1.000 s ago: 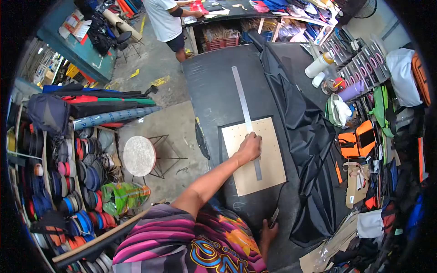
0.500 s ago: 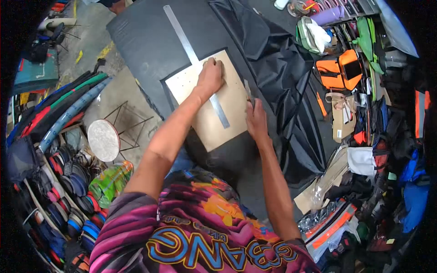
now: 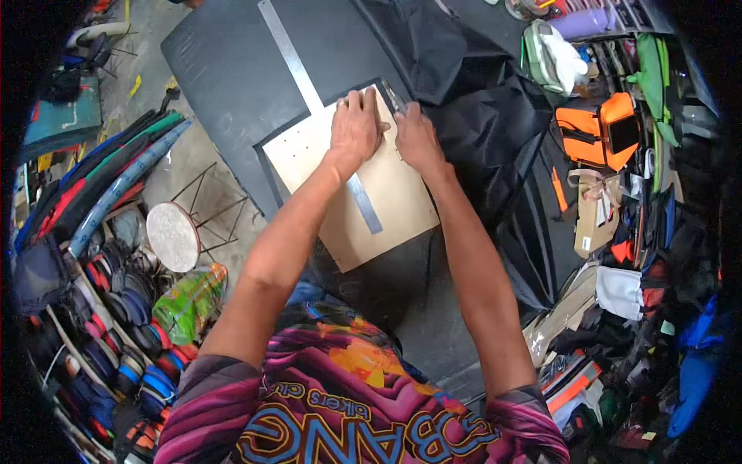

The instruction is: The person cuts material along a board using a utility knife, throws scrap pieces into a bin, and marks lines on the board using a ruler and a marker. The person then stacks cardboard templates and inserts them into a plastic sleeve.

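Note:
A tan board [image 3: 394,209] with small holes lies on dark material on the black table. A long metal ruler [image 3: 290,58] crosses the board and runs past its far edge. My left hand [image 3: 355,127] presses down on the ruler and board, its fingers bent and close together, the thumb towards the right. At the board's right edge, near the far corner, my right hand [image 3: 417,139] is closed round a cutter [image 3: 394,100], whose tip end points away from me. Part of the cutter is hidden by the fingers.
Crumpled black fabric [image 3: 483,131] lies right of the board. An orange bag [image 3: 599,131], a cardboard piece [image 3: 595,216] and a white cloth [image 3: 618,292] are further right. A round stool [image 3: 172,237] and rolls of strap [image 3: 127,371] are at the left.
My right hand has risen from low beside the table to the board's far right edge, with the cutter. My left hand stays on the ruler and board. The view has tilted down and turned.

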Available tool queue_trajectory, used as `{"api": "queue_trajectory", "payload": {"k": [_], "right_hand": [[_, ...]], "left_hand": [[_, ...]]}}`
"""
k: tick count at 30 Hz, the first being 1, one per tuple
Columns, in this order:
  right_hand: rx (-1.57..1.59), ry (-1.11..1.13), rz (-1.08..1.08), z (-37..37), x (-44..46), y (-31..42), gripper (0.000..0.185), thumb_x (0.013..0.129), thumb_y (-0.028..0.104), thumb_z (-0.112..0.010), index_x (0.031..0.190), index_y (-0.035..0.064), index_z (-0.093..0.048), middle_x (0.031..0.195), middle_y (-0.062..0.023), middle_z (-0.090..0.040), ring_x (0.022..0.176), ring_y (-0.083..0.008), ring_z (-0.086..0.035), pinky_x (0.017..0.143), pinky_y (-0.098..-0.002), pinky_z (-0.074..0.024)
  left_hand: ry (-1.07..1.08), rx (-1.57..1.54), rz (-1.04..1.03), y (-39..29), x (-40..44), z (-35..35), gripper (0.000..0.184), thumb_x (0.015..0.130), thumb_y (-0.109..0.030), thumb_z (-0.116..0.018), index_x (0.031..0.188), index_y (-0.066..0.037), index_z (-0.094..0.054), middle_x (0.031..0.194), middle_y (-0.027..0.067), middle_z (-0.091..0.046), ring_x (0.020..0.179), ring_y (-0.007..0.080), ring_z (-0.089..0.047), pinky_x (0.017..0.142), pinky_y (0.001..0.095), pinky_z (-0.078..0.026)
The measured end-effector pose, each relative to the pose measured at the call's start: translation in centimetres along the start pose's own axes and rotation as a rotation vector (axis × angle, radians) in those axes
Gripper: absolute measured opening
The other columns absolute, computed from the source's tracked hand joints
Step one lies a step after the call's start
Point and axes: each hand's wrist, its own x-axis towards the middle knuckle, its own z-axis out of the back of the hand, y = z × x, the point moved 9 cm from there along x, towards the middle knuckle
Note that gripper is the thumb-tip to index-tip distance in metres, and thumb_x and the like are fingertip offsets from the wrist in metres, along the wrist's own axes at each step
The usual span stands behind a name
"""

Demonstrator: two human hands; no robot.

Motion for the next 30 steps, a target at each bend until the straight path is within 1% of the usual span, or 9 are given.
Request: {"api": "queue_trajectory", "payload": {"k": [6,10,12,13,15,17,21,23,30], "right_hand": [[-0.056,0.079,-0.059,-0.2,-0.1,0.9,0.027,0.104,0.021,-0.052,0.112,-0.0051,-0.050,0.103,-0.0365,-0.065,0.100,-0.0547,-0.062,0.085,-0.0589,-0.0475],[-0.060,0.069,-0.035,-0.1,0.3,1.2,0.028,0.105,0.020,-0.050,0.112,-0.0078,-0.049,0.100,-0.0356,-0.067,0.095,-0.0521,-0.066,0.081,-0.0580,-0.0507],[-0.070,0.075,-0.043,-0.1,0.6,1.1,0.029,0.105,0.020,-0.050,0.113,-0.0081,-0.049,0.100,-0.0355,-0.067,0.095,-0.0519,-0.066,0.081,-0.0580,-0.0508],[-0.081,0.091,-0.042,-0.2,0.6,1.1,0.029,0.105,0.019,-0.051,0.113,-0.0085,-0.049,0.100,-0.0354,-0.067,0.095,-0.0519,-0.066,0.081,-0.0580,-0.0507],[-0.093,0.106,-0.041,-0.2,0.4,1.0,0.029,0.104,0.019,-0.051,0.114,-0.0088,-0.049,0.100,-0.0353,-0.067,0.095,-0.0519,-0.066,0.081,-0.0581,-0.0505],[-0.060,0.093,-0.042,-0.2,0.2,1.0,0.027,0.104,0.019,-0.051,0.110,-0.0065,-0.049,0.102,-0.0366,-0.065,0.099,-0.0546,-0.062,0.084,-0.0587,-0.0481],[-0.061,0.053,0.021,0.0,0.5,1.5,0.026,0.104,0.019,-0.050,0.108,-0.0064,-0.049,0.100,-0.0365,-0.065,0.097,-0.0549,-0.062,0.082,-0.0590,-0.0480],[-0.097,0.134,-0.047,-0.5,0.5,1.1,0.030,0.102,0.020,-0.057,0.113,-0.0071,-0.049,0.105,-0.0348,-0.066,0.100,-0.0514,-0.065,0.084,-0.0574,-0.0503],[-0.134,0.175,-0.079,-0.6,0.8,1.2,0.031,0.101,0.020,-0.059,0.115,-0.0062,-0.048,0.110,-0.0338,-0.066,0.103,-0.0512,-0.064,0.087,-0.0570,-0.0504]], "left_hand": [[0.002,0.053,0.052,-0.2,0.0,0.2,0.080,0.081,-0.030,-0.081,0.146,0.000,-0.046,0.121,0.0206,-0.053,0.110,0.0420,-0.056,0.092,0.0477,-0.052],[0.017,0.066,0.065,0.0,0.3,-0.1,0.082,0.081,-0.031,-0.081,0.148,-0.001,-0.045,0.121,0.0204,-0.053,0.112,0.0424,-0.056,0.092,0.0480,-0.052],[0.088,0.096,0.076,0.4,0.4,-0.9,0.087,0.084,-0.037,-0.076,0.153,-0.003,-0.037,0.126,0.0243,-0.051,0.111,0.0440,-0.055,0.100,0.0480,-0.048],[0.090,0.096,0.077,0.3,0.4,-0.8,0.087,0.084,-0.037,-0.076,0.153,-0.003,-0.037,0.126,0.0243,-0.051,0.111,0.0440,-0.055,0.100,0.0480,-0.048],[0.057,0.083,0.085,0.1,0.3,-0.4,0.086,0.080,-0.032,-0.082,0.150,-0.003,-0.041,0.124,0.0206,-0.051,0.114,0.0433,-0.055,0.095,0.0479,-0.052],[0.069,0.079,0.096,0.1,0.4,-0.4,0.087,0.080,-0.032,-0.082,0.150,-0.003,-0.041,0.124,0.0207,-0.051,0.114,0.0433,-0.055,0.095,0.0480,-0.052],[0.072,0.071,0.115,0.0,0.4,0.0,0.088,0.079,-0.032,-0.082,0.150,-0.002,-0.040,0.125,0.0206,-0.051,0.114,0.0429,-0.054,0.094,0.0478,-0.052],[0.053,0.077,0.106,0.1,0.4,0.1,0.088,0.079,-0.031,-0.082,0.151,-0.002,-0.040,0.125,0.0203,-0.051,0.113,0.0424,-0.054,0.094,0.0477,-0.052],[0.109,0.092,0.124,0.0,0.4,-0.1,0.089,0.080,-0.031,-0.081,0.152,-0.002,-0.037,0.126,0.0204,-0.050,0.115,0.0416,-0.054,0.095,0.0476,-0.051]]}}
